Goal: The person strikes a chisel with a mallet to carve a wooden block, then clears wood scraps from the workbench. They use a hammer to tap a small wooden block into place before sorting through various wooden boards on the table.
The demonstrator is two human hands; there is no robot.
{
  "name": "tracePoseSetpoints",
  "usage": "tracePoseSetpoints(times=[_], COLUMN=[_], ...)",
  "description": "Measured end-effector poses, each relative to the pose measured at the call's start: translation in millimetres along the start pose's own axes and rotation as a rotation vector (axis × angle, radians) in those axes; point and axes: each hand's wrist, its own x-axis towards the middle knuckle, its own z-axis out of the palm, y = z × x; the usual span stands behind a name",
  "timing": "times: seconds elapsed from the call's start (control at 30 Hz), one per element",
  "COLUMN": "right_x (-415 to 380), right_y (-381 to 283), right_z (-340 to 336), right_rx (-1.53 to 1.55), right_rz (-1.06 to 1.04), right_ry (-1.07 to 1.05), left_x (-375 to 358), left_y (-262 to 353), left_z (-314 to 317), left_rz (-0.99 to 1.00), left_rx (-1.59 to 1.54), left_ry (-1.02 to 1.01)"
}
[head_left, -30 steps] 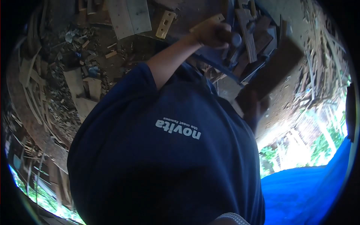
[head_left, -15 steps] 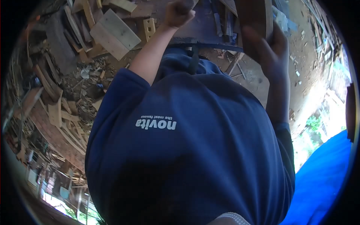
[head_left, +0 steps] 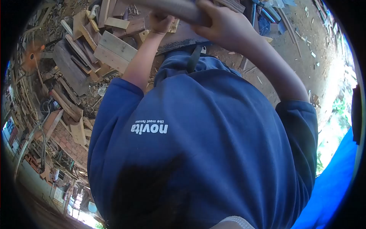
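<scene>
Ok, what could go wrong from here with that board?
Bare right hand grips the rough board, left hand fisted beside it: splinters or a pinch seem possible. If the board slips, it may drop onto the loose planks below. Scrap litters the ground: a trip hazard.

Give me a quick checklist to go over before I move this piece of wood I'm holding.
1. Right hand wrapped over the wooden piece: ok.
2. Left hand closed in a fist just under the piece: ok; what it grips, cannot tell.
3. Whole piece in view: not ok, the frame's top edge cuts it off.
4. Ground on the left free of clutter: not ok, loose planks are piled there.
5. Footing: cannot tell, the blue shirt hides the feet.
</scene>
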Motion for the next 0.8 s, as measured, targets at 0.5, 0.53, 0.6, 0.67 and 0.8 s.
tracePoseSetpoints(times=[0.5, 0.53, 0.6, 0.67, 0.8], right_x=[-3, -2, 20, 21, 16], right_y=[7, 9, 20, 24, 21], right_z=[-10, -7, 24, 55, 55], right_rx=[0.095, 0.135, 0.05, -0.052, -0.036], right_rz=[-0.184, -0.23, -0.233, -0.091, -0.078], right_ry=[0.185, 0.283, 0.304, 0.195, 0.157], left_x=[-2, -2, 3, 2, 0], left_y=[44, 45, 51, 30, 31], left_z=[32, 30, 40, 22, 18], left_rz=[-0.089, -0.123, -0.061, 0.096, 0.179], left_rx=[0.045, 0.081, 0.056, 0.231, 0.434], left_ry=[-0.002, -0.027, -0.002, -0.083, -0.148])
